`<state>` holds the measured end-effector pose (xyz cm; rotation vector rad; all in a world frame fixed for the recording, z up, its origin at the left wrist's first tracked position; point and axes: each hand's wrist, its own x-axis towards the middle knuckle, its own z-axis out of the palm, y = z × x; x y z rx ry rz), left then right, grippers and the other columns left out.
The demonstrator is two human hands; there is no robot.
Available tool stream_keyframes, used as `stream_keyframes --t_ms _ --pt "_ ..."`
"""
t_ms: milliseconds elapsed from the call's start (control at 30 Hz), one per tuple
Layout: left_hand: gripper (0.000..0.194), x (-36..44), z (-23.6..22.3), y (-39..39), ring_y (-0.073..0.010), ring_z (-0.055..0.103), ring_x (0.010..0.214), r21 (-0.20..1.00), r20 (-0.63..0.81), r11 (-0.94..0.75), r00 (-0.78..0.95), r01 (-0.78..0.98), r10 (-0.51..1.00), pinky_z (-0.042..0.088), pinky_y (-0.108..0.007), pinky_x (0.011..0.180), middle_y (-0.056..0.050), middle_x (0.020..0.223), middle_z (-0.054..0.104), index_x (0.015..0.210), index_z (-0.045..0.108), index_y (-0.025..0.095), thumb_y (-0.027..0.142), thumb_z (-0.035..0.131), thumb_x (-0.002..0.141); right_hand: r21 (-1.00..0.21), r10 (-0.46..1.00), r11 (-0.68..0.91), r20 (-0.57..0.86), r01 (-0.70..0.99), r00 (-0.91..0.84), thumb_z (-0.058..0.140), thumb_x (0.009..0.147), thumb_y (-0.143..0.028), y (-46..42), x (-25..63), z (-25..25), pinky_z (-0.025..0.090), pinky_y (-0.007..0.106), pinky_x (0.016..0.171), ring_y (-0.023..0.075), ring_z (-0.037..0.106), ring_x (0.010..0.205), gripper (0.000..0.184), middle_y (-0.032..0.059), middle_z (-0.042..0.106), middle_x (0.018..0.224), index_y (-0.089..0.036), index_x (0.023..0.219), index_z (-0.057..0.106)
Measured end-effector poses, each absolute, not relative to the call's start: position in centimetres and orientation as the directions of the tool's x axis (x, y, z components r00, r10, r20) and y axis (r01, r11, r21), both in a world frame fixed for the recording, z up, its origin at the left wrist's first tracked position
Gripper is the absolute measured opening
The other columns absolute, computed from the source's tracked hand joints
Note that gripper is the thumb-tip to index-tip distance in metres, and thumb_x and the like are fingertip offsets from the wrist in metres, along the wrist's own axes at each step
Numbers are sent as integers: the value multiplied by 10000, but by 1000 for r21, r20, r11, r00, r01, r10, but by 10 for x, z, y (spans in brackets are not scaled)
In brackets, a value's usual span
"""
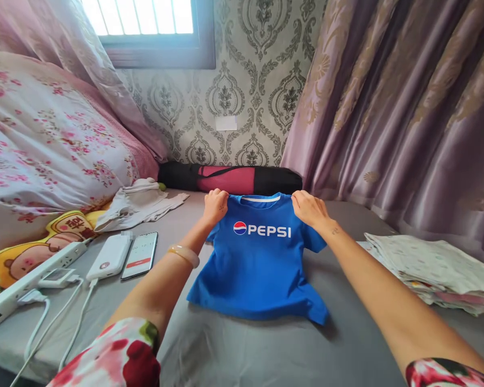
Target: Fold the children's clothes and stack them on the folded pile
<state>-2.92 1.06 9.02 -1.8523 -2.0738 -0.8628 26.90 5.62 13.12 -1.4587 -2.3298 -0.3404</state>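
A small blue T-shirt [258, 269] with a white PEPSI print and a round logo is spread front side up above the grey sheet [210, 349]. My left hand [216, 206] pinches its left shoulder, and my right hand [310, 207] grips the right shoulder. Between them the neckline, with a white inner band, is stretched fairly straight. The lower hem flares out toward me, its right corner casting a shadow on the sheet. Both hands have their fingers closed on the cloth, with the fingertips mostly hidden.
At left lie a phone [140, 256], a white power bank [109, 257], a power strip [36, 285] with cables, a cartoon cushion [24, 258] and a pale garment [139, 207]. Folded cloths [439, 263] are stacked right. A black-and-pink roll bag [229, 179] lies against the wall.
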Motion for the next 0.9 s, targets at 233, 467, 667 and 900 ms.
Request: stream_keyframes --t_ms 233,467,667,900 --pt "301 -34 58 49 -274 511 1049 279 438 36 -160 960 885 364 -414 872 -120 1074 611 984 642 223 257 344 948 5 851 420 346 908 -395 218 996 -338 98 267 83 414 383 748 305 641 962 401 145 618 1188 -238 1140 578" --pt "315 -42 18 92 -272 525 1069 227 318 67 -139 972 938 374 -396 867 -118 1088 620 1006 651 220 269 344 951 47 895 400 196 915 -401 207 1013 -343 140 265 35 416 365 795 268 642 978 410 127 620 1182 -220 1130 580" --pt "316 -49 -11 123 -275 535 1100 195 195 110 -149 975 969 381 -388 885 -118 1114 633 1000 658 207 256 351 945 62 925 358 110 932 -363 231 1024 -336 166 259 5 416 343 840 233 627 1012 381 98 611 1216 -221 1158 569" --pt "269 -56 -22 132 -262 538 1120 325 146 50 -102 944 984 399 -402 884 -93 1129 633 1127 606 231 258 442 915 -85 915 396 121 914 -385 335 997 -267 182 256 -10 413 328 852 237 565 1087 294 101 612 1177 -214 1108 602"
